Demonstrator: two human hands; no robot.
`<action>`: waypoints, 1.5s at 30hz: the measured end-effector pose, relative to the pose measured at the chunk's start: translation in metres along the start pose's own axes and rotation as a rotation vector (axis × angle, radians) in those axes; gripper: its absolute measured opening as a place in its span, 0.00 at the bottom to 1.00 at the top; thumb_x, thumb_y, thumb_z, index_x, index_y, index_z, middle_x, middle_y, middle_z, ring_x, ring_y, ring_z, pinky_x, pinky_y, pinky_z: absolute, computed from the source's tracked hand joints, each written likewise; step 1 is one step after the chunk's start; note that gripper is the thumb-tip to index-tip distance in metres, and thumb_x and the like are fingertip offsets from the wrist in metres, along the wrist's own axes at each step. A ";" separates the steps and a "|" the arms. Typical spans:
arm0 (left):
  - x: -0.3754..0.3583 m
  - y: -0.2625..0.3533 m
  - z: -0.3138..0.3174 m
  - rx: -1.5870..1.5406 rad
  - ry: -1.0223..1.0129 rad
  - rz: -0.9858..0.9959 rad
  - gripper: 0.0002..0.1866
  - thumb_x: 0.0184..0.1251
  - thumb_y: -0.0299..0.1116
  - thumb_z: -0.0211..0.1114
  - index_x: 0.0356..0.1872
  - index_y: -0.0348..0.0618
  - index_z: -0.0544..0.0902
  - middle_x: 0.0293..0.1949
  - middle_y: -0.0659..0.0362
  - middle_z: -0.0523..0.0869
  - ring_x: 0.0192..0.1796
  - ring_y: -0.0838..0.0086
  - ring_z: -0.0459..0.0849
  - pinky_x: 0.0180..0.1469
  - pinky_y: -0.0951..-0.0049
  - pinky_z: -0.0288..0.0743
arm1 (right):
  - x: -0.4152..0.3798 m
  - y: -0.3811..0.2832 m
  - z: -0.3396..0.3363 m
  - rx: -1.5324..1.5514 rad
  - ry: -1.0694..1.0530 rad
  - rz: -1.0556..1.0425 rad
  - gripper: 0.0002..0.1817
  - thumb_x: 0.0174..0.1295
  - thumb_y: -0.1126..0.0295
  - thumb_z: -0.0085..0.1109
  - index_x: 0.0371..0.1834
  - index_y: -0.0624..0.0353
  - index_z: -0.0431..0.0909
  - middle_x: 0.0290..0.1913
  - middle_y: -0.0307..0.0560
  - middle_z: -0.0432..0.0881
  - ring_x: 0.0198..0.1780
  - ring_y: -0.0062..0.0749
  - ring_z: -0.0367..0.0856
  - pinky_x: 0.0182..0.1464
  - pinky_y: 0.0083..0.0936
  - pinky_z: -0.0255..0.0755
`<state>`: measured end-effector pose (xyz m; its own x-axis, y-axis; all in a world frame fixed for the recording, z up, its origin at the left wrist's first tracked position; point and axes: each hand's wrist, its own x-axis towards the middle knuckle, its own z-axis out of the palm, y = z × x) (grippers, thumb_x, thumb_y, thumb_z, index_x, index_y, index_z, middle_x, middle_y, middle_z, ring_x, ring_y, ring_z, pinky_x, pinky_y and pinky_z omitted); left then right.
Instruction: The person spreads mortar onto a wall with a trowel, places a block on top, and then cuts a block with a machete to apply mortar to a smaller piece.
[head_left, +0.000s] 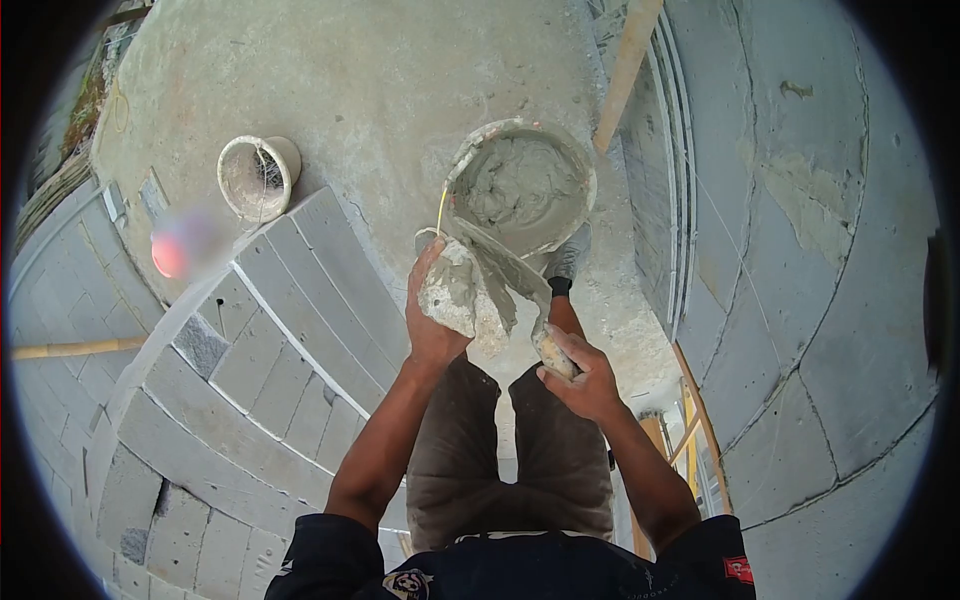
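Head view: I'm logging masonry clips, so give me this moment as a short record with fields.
left hand: holds a mortar-covered block chunk
right hand: grips a trowel's handle
trowel blade: laden with mortar, against the chunk
bucket: on the floor ahead, holds wet mortar
second bucket: on the floor, left, tilted
block wall: grey courses, lower left

Wet grey mortar fills the crusted plastic bucket [520,185] and coats the metal trowel [500,265], beside rough matt concrete blocks [260,350] and a dusty concrete floor [370,90].
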<state>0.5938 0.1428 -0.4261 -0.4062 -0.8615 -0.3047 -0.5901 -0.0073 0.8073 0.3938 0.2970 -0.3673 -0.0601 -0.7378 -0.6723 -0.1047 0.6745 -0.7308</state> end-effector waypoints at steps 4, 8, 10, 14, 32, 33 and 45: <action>-0.005 -0.007 0.003 0.052 0.022 -0.016 0.38 0.55 0.39 0.78 0.67 0.42 0.73 0.69 0.50 0.73 0.73 0.55 0.69 0.75 0.59 0.60 | -0.027 -0.013 0.001 0.097 0.023 -0.023 0.35 0.55 0.77 0.71 0.69 0.66 0.72 0.46 0.50 0.82 0.45 0.33 0.81 0.52 0.26 0.74; -0.004 -0.012 0.002 0.067 0.019 0.013 0.37 0.55 0.40 0.77 0.67 0.42 0.74 0.69 0.50 0.73 0.72 0.54 0.69 0.75 0.58 0.60 | -0.045 -0.037 -0.007 -0.002 0.035 -0.073 0.34 0.53 0.79 0.71 0.67 0.67 0.73 0.42 0.51 0.81 0.39 0.32 0.81 0.44 0.26 0.75; -0.005 -0.014 0.001 0.066 0.025 -0.001 0.37 0.55 0.40 0.77 0.66 0.43 0.75 0.69 0.50 0.73 0.72 0.54 0.69 0.75 0.58 0.59 | -0.053 -0.046 -0.005 -0.060 0.048 -0.097 0.34 0.53 0.79 0.71 0.66 0.67 0.74 0.40 0.51 0.80 0.37 0.32 0.80 0.40 0.26 0.75; -0.007 -0.016 -0.001 0.091 0.010 0.001 0.38 0.55 0.39 0.77 0.67 0.41 0.73 0.69 0.49 0.73 0.72 0.54 0.69 0.76 0.59 0.59 | -0.062 -0.061 0.005 -0.112 0.146 -0.142 0.33 0.52 0.77 0.72 0.65 0.64 0.75 0.37 0.51 0.79 0.33 0.40 0.81 0.35 0.31 0.76; -0.031 -0.058 0.010 0.003 0.037 -0.111 0.33 0.52 0.32 0.82 0.60 0.38 0.77 0.54 0.54 0.85 0.55 0.65 0.85 0.59 0.62 0.78 | 0.006 -0.028 0.010 -0.245 0.251 0.119 0.32 0.60 0.73 0.67 0.70 0.57 0.72 0.40 0.52 0.78 0.39 0.45 0.80 0.43 0.33 0.75; -0.032 -0.057 0.009 -0.034 0.050 -0.127 0.34 0.52 0.32 0.82 0.60 0.38 0.77 0.54 0.54 0.85 0.55 0.65 0.85 0.59 0.62 0.77 | 0.025 -0.020 -0.001 -0.394 0.239 0.193 0.33 0.60 0.70 0.68 0.71 0.54 0.72 0.41 0.53 0.78 0.42 0.50 0.82 0.45 0.38 0.75; -0.033 -0.052 -0.022 -0.356 0.068 -0.347 0.38 0.51 0.37 0.82 0.63 0.39 0.74 0.57 0.54 0.82 0.59 0.62 0.82 0.64 0.59 0.72 | 0.187 -0.051 -0.020 -1.496 -0.231 0.318 0.10 0.58 0.71 0.63 0.41 0.60 0.89 0.45 0.56 0.87 0.47 0.43 0.89 0.45 0.35 0.82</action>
<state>0.6532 0.1600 -0.4470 -0.1747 -0.8090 -0.5613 -0.4029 -0.4614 0.7904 0.3684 0.1240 -0.4529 -0.1369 -0.4588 -0.8779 -0.9905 0.0516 0.1275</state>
